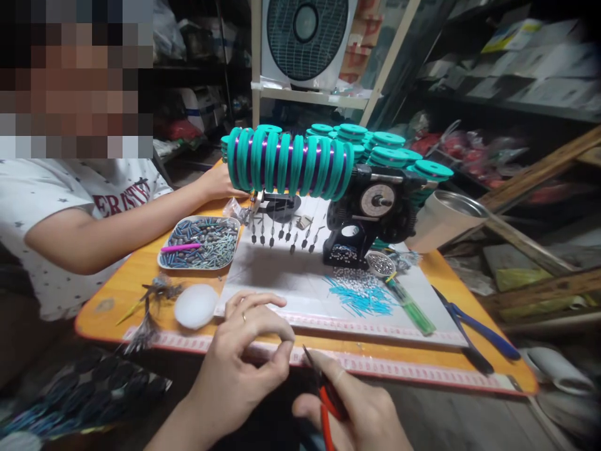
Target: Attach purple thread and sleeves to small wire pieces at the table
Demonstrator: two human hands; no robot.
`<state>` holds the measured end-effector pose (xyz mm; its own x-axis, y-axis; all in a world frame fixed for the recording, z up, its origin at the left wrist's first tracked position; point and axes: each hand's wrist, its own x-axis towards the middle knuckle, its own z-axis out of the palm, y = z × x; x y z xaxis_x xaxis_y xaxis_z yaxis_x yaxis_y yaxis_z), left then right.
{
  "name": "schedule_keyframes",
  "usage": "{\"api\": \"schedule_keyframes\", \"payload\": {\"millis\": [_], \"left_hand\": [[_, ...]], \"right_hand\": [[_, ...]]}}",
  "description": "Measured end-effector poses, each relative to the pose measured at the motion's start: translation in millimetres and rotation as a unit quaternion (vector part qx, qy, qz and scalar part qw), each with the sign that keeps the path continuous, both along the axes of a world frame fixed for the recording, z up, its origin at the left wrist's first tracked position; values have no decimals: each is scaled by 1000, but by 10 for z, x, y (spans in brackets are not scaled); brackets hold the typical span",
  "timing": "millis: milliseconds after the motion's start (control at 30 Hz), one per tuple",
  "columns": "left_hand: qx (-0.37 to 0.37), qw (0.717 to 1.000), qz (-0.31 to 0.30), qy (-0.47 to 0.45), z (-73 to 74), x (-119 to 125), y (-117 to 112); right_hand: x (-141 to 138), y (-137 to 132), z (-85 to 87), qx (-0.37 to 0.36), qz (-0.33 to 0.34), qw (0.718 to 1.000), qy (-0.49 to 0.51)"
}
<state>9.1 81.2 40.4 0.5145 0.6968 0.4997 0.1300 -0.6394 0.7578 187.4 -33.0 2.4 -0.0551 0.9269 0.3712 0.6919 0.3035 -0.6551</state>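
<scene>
My left hand [244, 357] hovers at the near edge of the orange table [122, 282], thumb and fingers pinched together on something too small to make out. My right hand [361, 413] grips small red-handled pliers [323, 394], whose dark tip points up toward the left fingertips. Beyond them lies a white mat [282, 275] with a pile of thin cyan tubes [361, 294]. A row of teal spools wound with purple line [291, 163] sits on a black winding machine [370, 219].
Another person in a white shirt sits at the left, one hand [218, 181] by the spools. A tray of beads [200, 241], a white round lid [195, 305], a green tool [413, 310], blue-handled pliers [479, 332] and a white can [441, 219] lie about.
</scene>
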Motion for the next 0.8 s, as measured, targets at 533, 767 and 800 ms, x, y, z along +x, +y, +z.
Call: {"api": "schedule_keyframes", "payload": {"millis": [533,767,800], "left_hand": [[15,999,43,-15,-78,-102,-131],[45,998,31,16,-59,-112,-105],[47,998,29,17,-63,-109,-99]], "right_hand": [[-204,62,-57,22,20,998,55],[-203,86,-62,-51,42,994,91],[-199,89,-55,-57,43,993,89]]}}
